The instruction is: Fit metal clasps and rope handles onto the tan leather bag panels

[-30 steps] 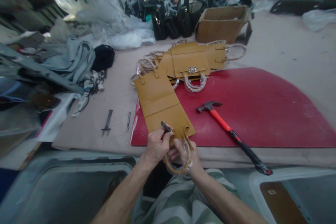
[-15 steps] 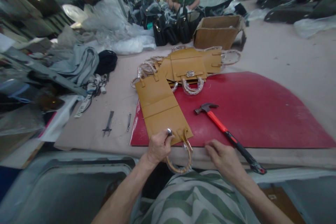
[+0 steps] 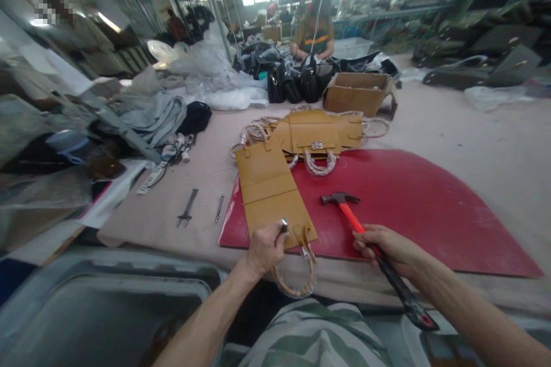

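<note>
A tan leather bag panel (image 3: 272,183) lies flat, its near end by the edge of a red board (image 3: 413,206). A handle in clear wrap (image 3: 297,292) hangs from that end over the table's edge. My left hand (image 3: 266,249) is closed around a short metal punch (image 3: 284,223), whose shiny top sticks up over the panel; its lower end is hidden by my fingers. My right hand (image 3: 390,246) is wrapped round the red and black shaft of a claw hammer (image 3: 352,218). The hammer's head is at or just above the board; I cannot tell which.
Behind the panel lies a pile of tan bag pieces (image 3: 327,129) with wrapped handles. A divider-like tool (image 3: 188,209) and a thin metal rod (image 3: 219,208) rest at left. Farther back are a cardboard box (image 3: 357,92), black bags (image 3: 293,86) and a co-worker (image 3: 316,40).
My right hand has moved from the board's front edge onto the hammer's shaft and closed on it. My left hand stays with the punch. The view has tilted upward.
</note>
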Tool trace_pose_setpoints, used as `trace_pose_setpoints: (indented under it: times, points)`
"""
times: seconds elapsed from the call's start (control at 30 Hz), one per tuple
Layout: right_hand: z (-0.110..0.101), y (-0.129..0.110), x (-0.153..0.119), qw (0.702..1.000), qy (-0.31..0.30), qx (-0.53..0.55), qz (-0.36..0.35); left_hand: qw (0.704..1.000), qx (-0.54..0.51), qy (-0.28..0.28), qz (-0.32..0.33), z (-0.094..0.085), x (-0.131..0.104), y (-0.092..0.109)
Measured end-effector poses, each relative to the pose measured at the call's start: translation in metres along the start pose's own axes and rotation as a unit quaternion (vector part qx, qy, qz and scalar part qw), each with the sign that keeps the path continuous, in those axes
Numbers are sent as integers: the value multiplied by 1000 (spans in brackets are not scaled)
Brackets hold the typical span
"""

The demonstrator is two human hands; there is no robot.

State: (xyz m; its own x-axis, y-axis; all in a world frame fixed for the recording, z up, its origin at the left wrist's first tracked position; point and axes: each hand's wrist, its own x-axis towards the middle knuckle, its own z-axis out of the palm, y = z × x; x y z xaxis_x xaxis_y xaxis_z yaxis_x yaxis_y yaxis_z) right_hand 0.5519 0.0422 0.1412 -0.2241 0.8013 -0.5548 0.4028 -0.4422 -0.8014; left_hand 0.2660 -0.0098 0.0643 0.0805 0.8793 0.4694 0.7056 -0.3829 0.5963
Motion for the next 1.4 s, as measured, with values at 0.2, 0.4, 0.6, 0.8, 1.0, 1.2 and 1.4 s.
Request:
trace_pose_setpoints:
  times: [0.2, 0.4, 0.6, 0.8, 1.0, 1.2, 1.4]
  points:
    - [21, -42, -47, 957, 152, -80, -233, 1000, -1, 6, -13, 1, 1, 1]
    - [35, -58, -67, 709, 196, -429, -525, 1000, 5, 7, -17, 1, 1, 2]
    - [40, -77, -84, 720, 275, -363, -524, 1000, -2, 0, -14, 1, 0, 0]
    - [33, -53, -67, 714, 148, -498, -469, 999, -5, -11, -30, -1, 0, 1]
    - [20, -25, -20, 870, 148, -381, -276, 1000, -15, 4, -14, -2, 1, 2]
    - [24, -1, 34, 922, 147, -300, -194, 1000, -11, -11, -14, -5, 2, 5]
    - [17, -2, 51, 782, 268, -511, -238, 999, -17, -20, -26, -8, 4, 8]
